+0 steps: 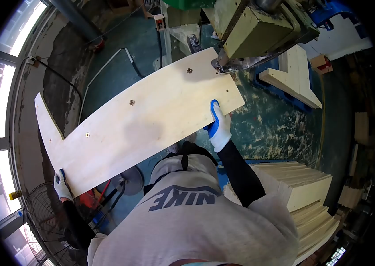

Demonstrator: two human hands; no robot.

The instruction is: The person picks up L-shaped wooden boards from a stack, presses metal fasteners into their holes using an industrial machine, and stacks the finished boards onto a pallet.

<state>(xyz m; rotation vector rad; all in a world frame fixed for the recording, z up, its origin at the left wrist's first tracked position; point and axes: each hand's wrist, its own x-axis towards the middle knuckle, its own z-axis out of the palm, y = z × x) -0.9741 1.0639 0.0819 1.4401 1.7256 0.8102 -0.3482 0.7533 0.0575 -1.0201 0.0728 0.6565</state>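
A large pale plywood panel [121, 137] with one curved edge and a narrow upright arm at its left end spans the view in front of me. Several holes dot its face, some with small metal fittings in them. My left hand [62, 185], in a white and blue glove, grips the panel's lower left corner. On the near edge at the right, my right hand [220, 128] is closed around it, thumb on top. The panel's far right corner lies beneath the tip of a green machine [252, 33], where the contact is partly hidden.
Stacked plywood pieces [309, 193] stand at my right. More cut panels [292, 80] lie on a blue pallet beyond the machine. A wire-caged fan [41, 221] is close to my left arm, near the windows. A switch box [159, 22] hangs by the machine.
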